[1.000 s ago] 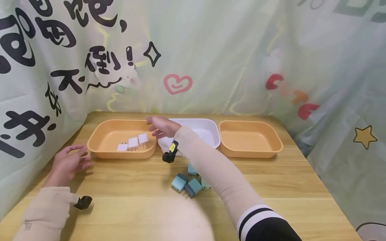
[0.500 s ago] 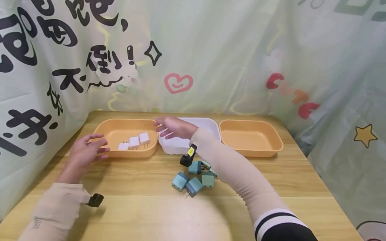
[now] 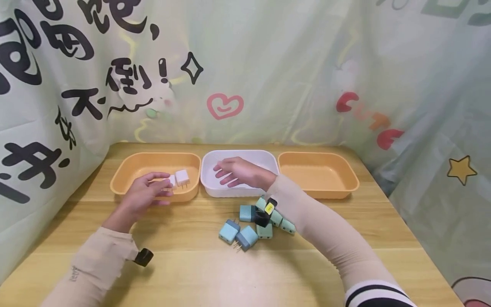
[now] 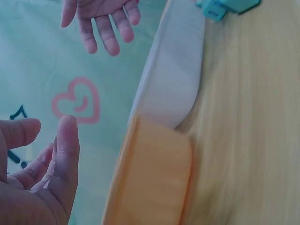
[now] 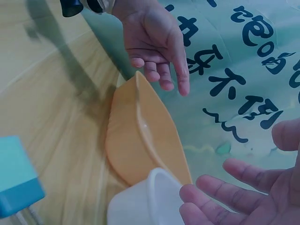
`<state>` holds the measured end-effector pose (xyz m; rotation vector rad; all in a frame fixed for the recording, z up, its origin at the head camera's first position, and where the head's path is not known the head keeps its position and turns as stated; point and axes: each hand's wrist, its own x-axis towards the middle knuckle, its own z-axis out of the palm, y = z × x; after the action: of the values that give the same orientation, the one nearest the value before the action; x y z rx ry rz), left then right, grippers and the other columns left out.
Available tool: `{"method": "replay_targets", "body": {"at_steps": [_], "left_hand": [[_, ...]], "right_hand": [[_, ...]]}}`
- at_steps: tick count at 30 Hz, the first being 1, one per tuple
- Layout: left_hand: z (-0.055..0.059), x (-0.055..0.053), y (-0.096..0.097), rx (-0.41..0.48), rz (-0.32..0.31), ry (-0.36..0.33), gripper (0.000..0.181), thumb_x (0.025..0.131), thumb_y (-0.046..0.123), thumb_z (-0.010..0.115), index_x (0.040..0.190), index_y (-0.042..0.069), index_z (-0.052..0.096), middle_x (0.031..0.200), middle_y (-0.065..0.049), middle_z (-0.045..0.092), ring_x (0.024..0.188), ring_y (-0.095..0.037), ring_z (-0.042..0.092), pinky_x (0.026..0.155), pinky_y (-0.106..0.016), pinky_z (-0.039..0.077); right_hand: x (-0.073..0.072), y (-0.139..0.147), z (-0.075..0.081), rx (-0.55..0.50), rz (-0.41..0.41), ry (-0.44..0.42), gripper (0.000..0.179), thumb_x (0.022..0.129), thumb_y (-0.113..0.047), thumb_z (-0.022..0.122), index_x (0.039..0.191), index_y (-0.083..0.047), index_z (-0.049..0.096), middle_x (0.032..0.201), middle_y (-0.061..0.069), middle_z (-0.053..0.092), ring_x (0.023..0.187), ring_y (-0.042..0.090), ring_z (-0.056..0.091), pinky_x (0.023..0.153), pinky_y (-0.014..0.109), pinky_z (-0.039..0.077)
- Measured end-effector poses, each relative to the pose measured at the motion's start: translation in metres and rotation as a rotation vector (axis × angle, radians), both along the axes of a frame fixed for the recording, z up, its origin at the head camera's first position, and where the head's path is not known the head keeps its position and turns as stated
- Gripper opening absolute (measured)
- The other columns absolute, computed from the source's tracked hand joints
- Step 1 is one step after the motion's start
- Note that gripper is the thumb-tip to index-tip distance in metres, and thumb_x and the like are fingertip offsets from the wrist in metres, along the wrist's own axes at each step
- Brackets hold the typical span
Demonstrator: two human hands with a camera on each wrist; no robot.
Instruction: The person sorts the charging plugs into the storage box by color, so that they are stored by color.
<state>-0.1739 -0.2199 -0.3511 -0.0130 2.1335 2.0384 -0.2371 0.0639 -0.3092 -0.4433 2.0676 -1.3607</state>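
Note:
My left hand (image 3: pixel 143 196) hovers over the front rim of the left orange tray (image 3: pixel 130 164), fingers relaxed and nothing held. In that tray lie white plug chargers (image 3: pixel 182 177), partly hidden behind the hand. Above the white tray (image 3: pixel 264 160) in the middle is my right hand (image 3: pixel 245 172), its fingers loosely spread and holding nothing. On the table before the white tray lies a cluster of two-tone blue chargers (image 3: pixel 229 231) and green chargers (image 3: pixel 264 231), some with metal prongs showing. The right wrist camera covers part of the cluster.
A second orange tray (image 3: pixel 318 172) stands to the right of the white one, so the three trays form a row along the back of the wooden table (image 3: pixel 184 264). Behind them hangs a printed curtain (image 3: pixel 287 85).
My left hand has moved right, from beside the left orange tray to over its front rim. My right hand has drawn right, from the left tray's edge to above the white tray, uncovering more chargers.

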Motion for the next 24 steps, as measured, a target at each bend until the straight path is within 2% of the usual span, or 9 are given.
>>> {"method": "replay_targets", "body": {"at_steps": [5, 10, 13, 19, 24], "left_hand": [[-0.006, -0.001, 0.017, 0.049, -0.067, -0.058, 0.029, 0.099, 0.018, 0.058, 0.123, 0.004, 0.051, 0.1, -0.004, 0.06, 0.085, -0.015, 0.066, 0.073, -0.032, 0.059], [-0.014, -0.004, 0.033, 0.164, -0.176, -0.135, 0.019, 0.1, 0.019, 0.056, 0.116, 0.01, 0.055, 0.102, -0.004, 0.059, 0.087, -0.015, 0.065, 0.079, -0.035, 0.058], [-0.02, -0.005, 0.043, 0.221, -0.212, -0.179, 0.015, 0.1, 0.019, 0.055, 0.113, 0.012, 0.055, 0.103, -0.004, 0.059, 0.089, -0.016, 0.064, 0.081, -0.035, 0.057], [-0.03, -0.003, 0.066, 0.31, -0.236, -0.272, 0.029, 0.103, 0.019, 0.05, 0.123, 0.0, 0.045, 0.106, -0.007, 0.058, 0.095, -0.019, 0.062, 0.091, -0.035, 0.053], [-0.039, -0.003, 0.084, 0.46, -0.183, -0.365, 0.024, 0.106, 0.018, 0.039, 0.124, 0.001, 0.039, 0.116, -0.013, 0.05, 0.101, -0.02, 0.059, 0.104, -0.039, 0.043]], "right_hand": [[0.01, 0.016, -0.011, -0.018, -0.034, -0.002, 0.042, 0.106, -0.026, 0.035, 0.135, 0.003, 0.048, 0.127, 0.019, 0.058, 0.11, 0.032, 0.06, 0.094, 0.041, 0.051], [0.021, 0.029, -0.02, -0.044, -0.048, -0.013, 0.041, 0.107, -0.024, 0.035, 0.132, 0.004, 0.049, 0.124, 0.02, 0.059, 0.111, 0.035, 0.059, 0.097, 0.047, 0.048], [0.026, 0.033, -0.026, -0.051, -0.051, -0.026, 0.04, 0.106, -0.023, 0.035, 0.131, 0.005, 0.05, 0.125, 0.022, 0.058, 0.115, 0.04, 0.056, 0.101, 0.052, 0.044], [0.033, 0.043, -0.034, -0.011, -0.043, -0.02, 0.04, 0.106, -0.023, 0.035, 0.129, 0.006, 0.05, 0.128, 0.025, 0.055, 0.117, 0.042, 0.054, 0.096, 0.046, 0.049], [0.036, 0.047, -0.041, 0.023, -0.009, -0.014, 0.042, 0.106, -0.025, 0.035, 0.131, 0.006, 0.05, 0.132, 0.026, 0.053, 0.117, 0.041, 0.054, 0.095, 0.045, 0.05]]}}
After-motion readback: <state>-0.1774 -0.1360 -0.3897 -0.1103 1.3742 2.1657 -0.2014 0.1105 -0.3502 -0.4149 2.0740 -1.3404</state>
